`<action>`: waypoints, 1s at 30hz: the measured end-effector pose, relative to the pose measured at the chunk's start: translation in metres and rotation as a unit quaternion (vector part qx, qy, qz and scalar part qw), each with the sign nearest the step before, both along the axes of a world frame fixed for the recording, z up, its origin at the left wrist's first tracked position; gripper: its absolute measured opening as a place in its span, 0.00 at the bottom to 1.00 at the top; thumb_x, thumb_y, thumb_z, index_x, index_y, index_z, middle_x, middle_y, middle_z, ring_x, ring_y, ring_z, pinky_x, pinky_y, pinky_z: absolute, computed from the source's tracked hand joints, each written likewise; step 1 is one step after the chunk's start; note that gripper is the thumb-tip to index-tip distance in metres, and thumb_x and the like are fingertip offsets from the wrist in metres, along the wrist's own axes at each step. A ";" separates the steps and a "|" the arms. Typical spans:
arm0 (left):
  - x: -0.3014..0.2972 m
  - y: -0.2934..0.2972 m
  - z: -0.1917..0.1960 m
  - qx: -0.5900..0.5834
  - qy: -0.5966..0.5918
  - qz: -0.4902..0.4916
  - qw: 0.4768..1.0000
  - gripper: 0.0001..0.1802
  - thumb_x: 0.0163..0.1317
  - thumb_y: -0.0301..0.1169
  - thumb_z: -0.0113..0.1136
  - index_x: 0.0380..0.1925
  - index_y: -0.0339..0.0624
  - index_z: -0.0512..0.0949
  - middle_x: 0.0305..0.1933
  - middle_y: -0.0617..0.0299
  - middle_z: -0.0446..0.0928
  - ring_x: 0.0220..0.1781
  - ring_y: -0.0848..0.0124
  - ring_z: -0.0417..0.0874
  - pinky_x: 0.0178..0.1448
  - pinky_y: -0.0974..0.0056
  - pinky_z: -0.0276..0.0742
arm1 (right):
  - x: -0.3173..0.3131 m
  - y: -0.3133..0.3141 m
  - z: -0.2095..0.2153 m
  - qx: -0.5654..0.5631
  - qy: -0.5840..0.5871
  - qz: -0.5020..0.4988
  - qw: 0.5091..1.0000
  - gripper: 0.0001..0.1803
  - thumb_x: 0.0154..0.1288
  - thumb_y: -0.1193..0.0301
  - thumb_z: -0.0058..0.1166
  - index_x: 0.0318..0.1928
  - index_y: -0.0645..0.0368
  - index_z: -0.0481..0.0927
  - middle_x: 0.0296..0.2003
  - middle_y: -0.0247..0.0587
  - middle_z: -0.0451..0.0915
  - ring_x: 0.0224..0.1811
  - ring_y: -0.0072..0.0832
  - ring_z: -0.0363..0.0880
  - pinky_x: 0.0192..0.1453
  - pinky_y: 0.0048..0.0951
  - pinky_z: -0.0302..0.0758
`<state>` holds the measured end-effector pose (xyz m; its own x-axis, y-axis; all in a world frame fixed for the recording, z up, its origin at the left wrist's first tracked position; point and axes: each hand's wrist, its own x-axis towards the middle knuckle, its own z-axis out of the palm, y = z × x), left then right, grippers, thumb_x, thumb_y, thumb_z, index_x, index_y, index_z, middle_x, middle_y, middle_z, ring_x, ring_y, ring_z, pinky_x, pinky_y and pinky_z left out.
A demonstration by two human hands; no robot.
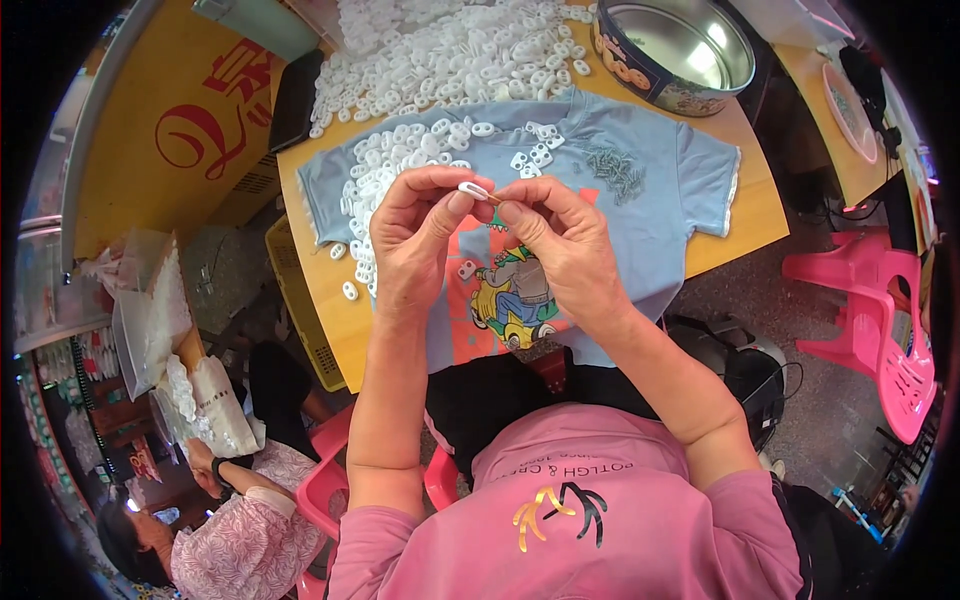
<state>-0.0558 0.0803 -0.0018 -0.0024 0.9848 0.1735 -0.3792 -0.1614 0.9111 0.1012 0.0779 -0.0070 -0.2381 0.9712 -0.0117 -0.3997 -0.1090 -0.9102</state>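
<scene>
My left hand (415, 235) pinches a small white plastic link (472, 188) between thumb and fingers, held above a light blue T-shirt (660, 180) spread over the wooden table (745, 225). My right hand (560, 240) meets it at the fingertips and holds a thin small metal pin (494, 199) against the link. A heap of the same white plastic links (450, 55) covers the far part of the table and spills onto the shirt's left side. A small pile of grey metal pins (615, 170) lies on the shirt to the right of my hands.
A round metal tin (680, 50) stands at the table's far right. A pink plastic chair (880, 320) is on the right. A yellow crate (300, 310) sits under the table's left edge. Another person (230, 540) sits at lower left beside plastic bags (160, 340).
</scene>
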 end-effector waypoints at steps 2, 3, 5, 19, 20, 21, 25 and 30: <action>0.000 0.000 0.000 0.001 -0.003 -0.002 1.000 0.09 0.64 0.23 0.60 0.43 0.33 0.76 0.41 0.53 0.82 0.40 0.71 0.82 0.46 0.67 0.78 | -0.002 -0.001 0.001 -0.010 0.033 -0.009 0.999 0.07 0.68 0.72 0.56 0.45 0.58 0.80 0.37 0.27 0.79 0.38 0.13 0.74 0.40 0.17 0.73; 0.000 0.000 0.000 0.004 0.007 0.005 1.000 0.09 0.64 0.23 0.59 0.43 0.33 0.76 0.41 0.53 0.81 0.40 0.71 0.82 0.47 0.67 0.78 | -0.003 -0.003 0.002 -0.009 0.032 -0.009 0.999 0.07 0.68 0.72 0.56 0.45 0.58 0.80 0.37 0.27 0.79 0.38 0.13 0.74 0.40 0.17 0.73; 0.000 -0.001 -0.001 0.008 0.016 0.013 1.000 0.09 0.64 0.23 0.59 0.43 0.33 0.76 0.42 0.53 0.81 0.40 0.72 0.82 0.47 0.68 0.78 | -0.005 -0.005 0.002 -0.029 -0.017 -0.028 0.999 0.07 0.68 0.72 0.56 0.44 0.59 0.80 0.37 0.27 0.78 0.37 0.13 0.74 0.40 0.17 0.72; 0.002 0.000 0.003 -0.006 0.027 0.030 0.999 0.10 0.63 0.23 0.61 0.44 0.33 0.76 0.40 0.56 0.82 0.38 0.72 0.83 0.45 0.69 0.78 | -0.016 -0.011 0.007 0.095 -0.138 -0.137 0.976 0.09 0.68 0.77 0.54 0.47 0.60 0.80 0.35 0.30 0.73 0.33 0.15 0.70 0.35 0.19 0.69; 0.000 0.000 0.004 -0.004 0.026 0.029 0.999 0.10 0.63 0.23 0.61 0.44 0.33 0.76 0.40 0.56 0.82 0.38 0.72 0.83 0.45 0.69 0.78 | -0.015 -0.010 0.007 0.174 -0.219 -0.166 0.945 0.12 0.67 0.79 0.54 0.50 0.59 0.80 0.34 0.31 0.72 0.32 0.17 0.69 0.34 0.21 0.69; -0.002 0.000 0.007 -0.037 0.019 0.014 0.999 0.11 0.62 0.24 0.62 0.43 0.33 0.77 0.39 0.56 0.82 0.37 0.72 0.82 0.45 0.68 0.78 | -0.013 -0.008 0.008 0.175 -0.219 -0.167 0.945 0.12 0.67 0.79 0.54 0.50 0.59 0.80 0.34 0.31 0.72 0.32 0.17 0.69 0.34 0.21 0.69; 0.001 -0.002 0.028 -0.092 0.027 -0.004 0.995 0.11 0.62 0.26 0.64 0.42 0.32 0.77 0.37 0.58 0.81 0.36 0.73 0.82 0.44 0.69 0.78 | -0.009 -0.003 0.007 0.341 -0.323 -0.201 0.860 0.20 0.63 0.84 0.54 0.55 0.58 0.79 0.32 0.36 0.71 0.31 0.24 0.68 0.33 0.24 0.68; 0.014 -0.012 0.053 -0.091 0.119 0.053 0.987 0.11 0.62 0.25 0.64 0.42 0.32 0.78 0.37 0.59 0.81 0.36 0.75 0.81 0.43 0.72 0.78 | -0.008 0.000 0.011 0.389 -0.323 -0.238 0.829 0.20 0.62 0.85 0.54 0.54 0.57 0.80 0.32 0.36 0.71 0.32 0.27 0.69 0.33 0.25 0.69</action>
